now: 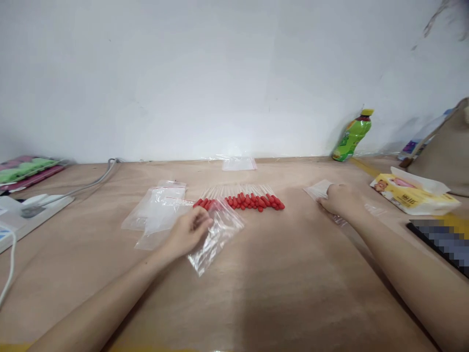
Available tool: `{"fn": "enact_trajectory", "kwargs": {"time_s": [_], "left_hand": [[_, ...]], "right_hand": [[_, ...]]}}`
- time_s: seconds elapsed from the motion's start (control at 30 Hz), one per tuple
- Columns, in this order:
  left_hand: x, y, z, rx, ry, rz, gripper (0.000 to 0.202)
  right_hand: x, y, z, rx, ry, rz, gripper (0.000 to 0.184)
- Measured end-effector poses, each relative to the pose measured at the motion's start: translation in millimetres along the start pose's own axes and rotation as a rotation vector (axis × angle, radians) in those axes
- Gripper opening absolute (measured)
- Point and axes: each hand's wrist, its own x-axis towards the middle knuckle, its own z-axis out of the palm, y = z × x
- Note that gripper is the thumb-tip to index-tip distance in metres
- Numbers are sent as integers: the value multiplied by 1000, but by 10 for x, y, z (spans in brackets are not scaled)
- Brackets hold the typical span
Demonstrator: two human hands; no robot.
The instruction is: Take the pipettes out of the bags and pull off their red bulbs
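My left hand (188, 231) is closed on a clear plastic zip bag (218, 232), which hangs tilted from its fingers in front of a row of pale sticks with red tips (252, 200). The sticks lie side by side, their red ends towards me, and the bag partly covers those at the left. On the right, the fingers of my right hand (340, 198) are bent down onto another clear plastic bag (315, 189) lying flat. My hand hides part of that bag, and its contents are hard to make out.
Several clear zip bags (156, 212) overlap left of the sticks, with one more bag (239, 164) by the wall. A green bottle (352, 137) leans there. Further right are a yellow tissue pack (412, 193) and a beige bag (439, 151). A power strip (40, 210) with cables sits left.
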Motion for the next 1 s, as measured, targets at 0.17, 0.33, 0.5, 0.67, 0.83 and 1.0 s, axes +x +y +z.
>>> {"fn": "enact_trajectory", "kwargs": {"time_s": [0.17,0.33,0.5,0.67,0.83,1.0], "left_hand": [[117,-361,-534,148,428,-249,33],[80,-728,-809,409,457,-457,45],[54,-725,-783,547,419,-421,46],[36,-498,-684,795,505,-216,43],[16,-491,-435,851,178,-169,65],[72,-702,-426,803,26,-344,62]], "right_hand": [[48,-20,56,74,-35,-12,29],[9,-6,-62,64,64,12,32],[-235,-142,-439,207,488,-91,23],[-826,-656,-623,407,766,-584,22],[-1314,-1237,-467,323,818,-993,24],[-1468,-1582,-287,250,827,-1169,25]]}}
